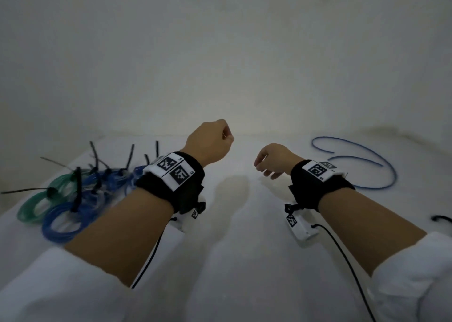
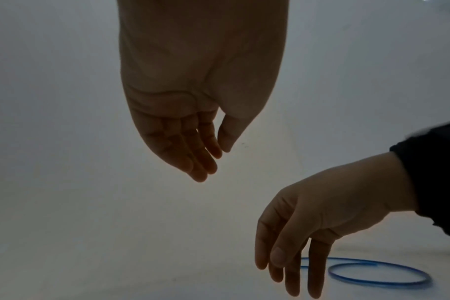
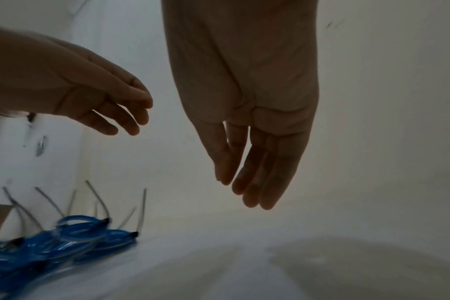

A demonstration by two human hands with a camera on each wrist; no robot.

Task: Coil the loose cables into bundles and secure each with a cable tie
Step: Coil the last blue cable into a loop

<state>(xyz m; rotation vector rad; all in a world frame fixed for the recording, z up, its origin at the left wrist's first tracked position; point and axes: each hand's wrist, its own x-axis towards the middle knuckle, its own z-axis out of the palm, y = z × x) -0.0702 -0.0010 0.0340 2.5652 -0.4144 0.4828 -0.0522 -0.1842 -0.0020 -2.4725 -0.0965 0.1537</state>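
White table [image 1: 244, 223] runs to a pale wall. Your left hand [image 1: 208, 141] and right hand [image 1: 271, 160] hang above its middle, fingers relaxed, holding nothing. Tied blue and green cable bundles [image 1: 71, 199] with black cable ties [image 1: 78, 189] lie by the left edge; a loose blue cable [image 1: 367, 160] lies near the right edge.

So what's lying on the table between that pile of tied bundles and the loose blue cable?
Only bare white table, head view; both hands hang above it.
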